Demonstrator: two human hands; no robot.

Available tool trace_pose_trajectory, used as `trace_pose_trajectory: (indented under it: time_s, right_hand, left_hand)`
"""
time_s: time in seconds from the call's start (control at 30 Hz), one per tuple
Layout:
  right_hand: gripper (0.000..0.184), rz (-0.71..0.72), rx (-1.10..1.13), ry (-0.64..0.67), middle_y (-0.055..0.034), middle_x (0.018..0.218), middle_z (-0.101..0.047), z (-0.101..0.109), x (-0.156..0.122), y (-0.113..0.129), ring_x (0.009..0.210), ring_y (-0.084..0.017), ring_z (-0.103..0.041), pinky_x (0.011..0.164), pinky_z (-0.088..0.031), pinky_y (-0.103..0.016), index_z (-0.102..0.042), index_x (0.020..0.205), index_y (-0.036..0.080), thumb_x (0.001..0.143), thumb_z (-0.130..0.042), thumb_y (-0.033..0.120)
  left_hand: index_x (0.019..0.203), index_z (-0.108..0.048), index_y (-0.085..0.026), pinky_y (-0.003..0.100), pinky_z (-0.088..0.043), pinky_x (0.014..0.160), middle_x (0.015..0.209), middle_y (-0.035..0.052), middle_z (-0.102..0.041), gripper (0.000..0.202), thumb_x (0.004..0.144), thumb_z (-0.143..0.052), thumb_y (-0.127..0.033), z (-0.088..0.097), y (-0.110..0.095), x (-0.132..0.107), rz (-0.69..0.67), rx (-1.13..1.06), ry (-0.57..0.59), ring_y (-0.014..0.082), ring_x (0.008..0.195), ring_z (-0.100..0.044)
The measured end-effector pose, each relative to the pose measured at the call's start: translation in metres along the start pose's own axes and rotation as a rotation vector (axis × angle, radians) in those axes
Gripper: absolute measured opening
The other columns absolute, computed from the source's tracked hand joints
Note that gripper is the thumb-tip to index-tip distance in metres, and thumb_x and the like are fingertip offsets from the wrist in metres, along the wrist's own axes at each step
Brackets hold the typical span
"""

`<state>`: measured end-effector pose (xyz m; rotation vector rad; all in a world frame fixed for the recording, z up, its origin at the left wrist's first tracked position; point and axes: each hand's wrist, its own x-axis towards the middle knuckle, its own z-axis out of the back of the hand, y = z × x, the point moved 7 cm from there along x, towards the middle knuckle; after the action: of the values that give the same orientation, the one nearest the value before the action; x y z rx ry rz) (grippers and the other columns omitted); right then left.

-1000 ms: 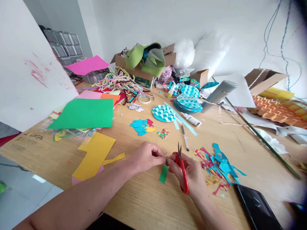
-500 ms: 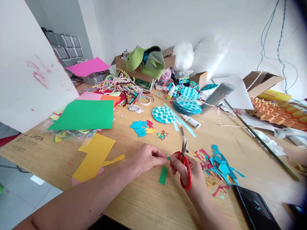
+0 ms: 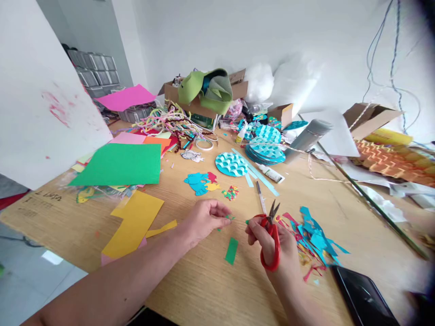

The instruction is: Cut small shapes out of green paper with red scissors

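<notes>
My right hand (image 3: 272, 240) holds red-handled scissors (image 3: 276, 249), blades pointing up and slightly parted. A tiny green paper scrap (image 3: 248, 222) shows at its fingertips. My left hand (image 3: 205, 222) hovers over the table with thumb and fingers apart. Small green bits (image 3: 231, 218) lie just at or below its fingertips; whether they touch is unclear. Below, between the hands, rests a green paper strip (image 3: 231, 251). Beyond the left hand are a blue paper fish (image 3: 196, 183), a yellow paper fish (image 3: 212, 186) and a pile of tiny coloured paper bits (image 3: 230, 193).
Blue and red paper offcuts (image 3: 314, 233) and a black phone (image 3: 362, 294) lie at right. Yellow paper (image 3: 136, 222) and a green sheet (image 3: 118, 164) are at left. A pen (image 3: 261, 197), a wave-patterned disc (image 3: 231, 164) and a glue tube (image 3: 270, 173) sit farther back.
My hands have moved apart: the left a little leftward with its fingers loosened, the right slightly rightward with the scissors. Small green bits now show by the left fingertips.
</notes>
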<state>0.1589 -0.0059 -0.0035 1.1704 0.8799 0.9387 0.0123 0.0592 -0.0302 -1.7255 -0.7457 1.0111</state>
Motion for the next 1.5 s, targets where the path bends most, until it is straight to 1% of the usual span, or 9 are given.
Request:
trace_pose_trajectory:
  time_s: [0.1,0.17,0.27,0.37,0.53,0.7,0.83,1.37,1.5]
  right_hand:
    - [0.029,-0.002,-0.003,0.034,0.0001,0.059,-0.060,-0.002,0.001,-0.003,0.052,-0.011,-0.052,0.050,-0.040,-0.021,-0.060,0.066,0.016,0.076,-0.068,0.042]
    - [0.029,0.000,-0.006,0.063,0.0000,0.060,-0.060,-0.004,0.001,-0.004,0.052,-0.011,-0.053,0.051,-0.041,-0.021,-0.060,0.066,0.016,0.077,-0.067,0.042]
    - [0.028,0.006,-0.013,0.084,-0.0001,0.060,-0.060,-0.006,0.001,-0.003,0.052,-0.011,-0.053,0.051,-0.041,-0.020,-0.060,0.066,0.016,0.078,-0.066,0.040]
    - [0.027,0.002,-0.010,0.076,0.0001,0.058,-0.060,-0.007,0.000,-0.001,0.051,-0.011,-0.053,0.050,-0.041,-0.021,-0.060,0.065,0.016,0.077,-0.067,0.039]
    - [0.028,-0.008,-0.005,0.102,0.0011,0.054,-0.058,-0.011,-0.002,-0.003,0.050,-0.011,-0.051,0.050,-0.040,-0.020,-0.060,0.065,0.016,0.076,-0.067,0.041]
    - [0.028,-0.018,-0.002,0.132,0.0025,0.050,-0.055,-0.014,-0.003,-0.009,0.051,-0.011,-0.049,0.051,-0.038,-0.020,-0.058,0.064,0.017,0.075,-0.068,0.040]
    - [0.026,-0.035,0.013,0.150,0.0024,0.052,-0.055,-0.017,-0.004,-0.010,0.052,-0.011,-0.049,0.051,-0.037,-0.020,-0.057,0.063,0.017,0.074,-0.069,0.037]
    - [0.032,-0.016,-0.056,0.142,0.0008,0.054,-0.056,-0.017,-0.005,-0.007,0.051,-0.012,-0.049,0.047,-0.038,-0.020,-0.059,0.067,0.016,0.072,-0.069,0.046]
    - [0.043,0.016,-0.102,0.209,-0.0034,0.060,-0.061,-0.019,-0.006,-0.005,0.053,-0.014,-0.056,0.050,-0.043,-0.022,-0.058,0.070,0.015,0.079,-0.058,0.057]
  left_hand:
    - [0.113,-0.056,-0.019,0.023,-0.045,0.050,0.075,-0.0002,-0.057,0.056,0.061,-0.075,-0.023,-0.001,-0.002,-0.001,-0.009,-0.084,0.041,0.0176,0.074,-0.062]
    - [0.118,-0.053,-0.020,0.021,-0.044,0.045,0.080,0.0017,-0.057,0.058,0.063,-0.072,-0.022,-0.002,-0.002,-0.001,-0.016,-0.106,0.060,0.0214,0.080,-0.064]
    - [0.094,-0.062,-0.014,0.023,-0.046,0.049,0.081,0.0044,-0.058,0.033,0.061,-0.066,-0.017,-0.003,-0.001,-0.001,-0.014,-0.141,0.057,0.0190,0.078,-0.062]
    - [0.072,-0.062,-0.011,0.024,-0.044,0.051,0.067,0.0026,-0.056,0.013,0.060,-0.062,-0.016,-0.009,0.001,-0.003,0.037,-0.206,0.103,0.0124,0.063,-0.055]
    - [0.074,-0.063,-0.014,0.020,-0.022,0.044,0.059,-0.0021,-0.052,0.019,0.065,-0.069,-0.029,-0.021,0.006,-0.011,0.105,-0.144,0.171,0.0049,0.049,-0.038]
    - [0.068,-0.063,-0.015,0.022,-0.036,0.058,0.065,-0.0001,-0.061,0.014,0.066,-0.070,-0.026,-0.024,0.008,-0.012,0.001,-0.070,0.120,0.0082,0.059,-0.051]
    - [0.067,-0.064,-0.015,0.025,-0.040,0.067,0.068,0.0013,-0.064,0.010,0.069,-0.067,-0.024,-0.023,0.008,-0.010,-0.059,-0.053,0.107,0.0117,0.068,-0.057]
    - [0.065,-0.060,-0.014,0.024,-0.036,0.061,0.064,-0.0007,-0.058,0.010,0.064,-0.065,-0.022,-0.017,-0.001,-0.006,-0.079,0.041,0.030,0.0099,0.062,-0.049]
    - [0.065,-0.060,-0.015,0.022,-0.028,0.051,0.055,-0.0042,-0.050,0.012,0.064,-0.066,-0.026,-0.012,0.000,-0.007,-0.021,-0.042,-0.004,0.0066,0.052,-0.039]
